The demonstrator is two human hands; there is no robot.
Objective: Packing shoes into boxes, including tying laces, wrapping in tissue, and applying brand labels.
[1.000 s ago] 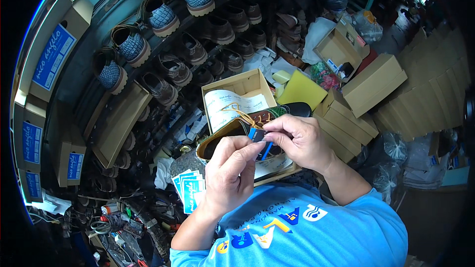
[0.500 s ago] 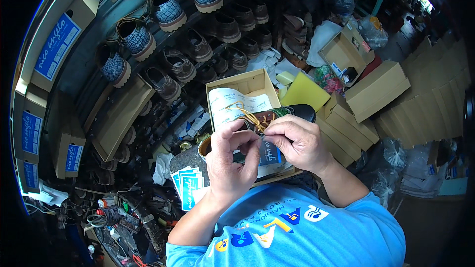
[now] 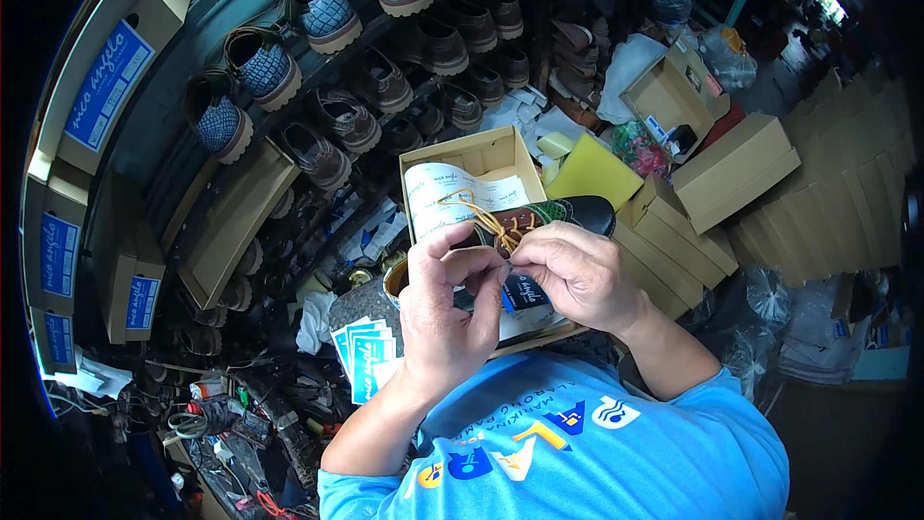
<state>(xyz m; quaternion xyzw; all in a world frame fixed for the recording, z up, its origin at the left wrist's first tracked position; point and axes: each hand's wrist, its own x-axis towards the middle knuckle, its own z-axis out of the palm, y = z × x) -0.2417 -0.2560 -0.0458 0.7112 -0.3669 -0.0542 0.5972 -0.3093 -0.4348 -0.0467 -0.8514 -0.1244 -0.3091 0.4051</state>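
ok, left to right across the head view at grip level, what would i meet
Blue-labelled boxes, crumpled white wrapping, blue-and-white cards, left grip, dark blue tag, right grip, clear plastic bags

the left hand (image 3: 449, 303) is pinching with thumb and index finger, its other fingers curling loosely. the right hand (image 3: 577, 274) is pinching close beside it, while the left forearm (image 3: 377, 421) and right forearm (image 3: 671, 358) are slanting inward.
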